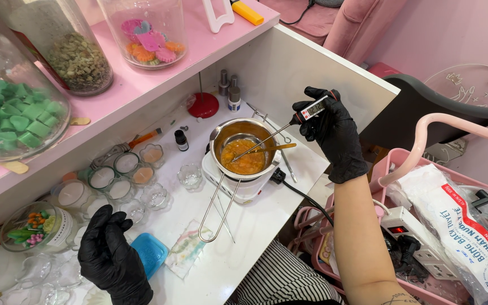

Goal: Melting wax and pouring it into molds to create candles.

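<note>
Fingers (318,120) of the right hand (330,135): closed on a thermometer (310,109), probe dipped in the pot (244,148). Orange wax (243,157) looks partly melted; small glass cups (190,175) sit unfilled. Left hand (111,257): loosely curled, empty, above the bench (244,237).

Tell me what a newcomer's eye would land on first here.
First, the metal melting pot of orange liquid at the centre of the white counter, with the right hand in a black glove holding a probe thermometer dipped into it. Next, the left hand, also gloved, hovering lower left, and the jar of green hearts on the pink shelf.
</note>
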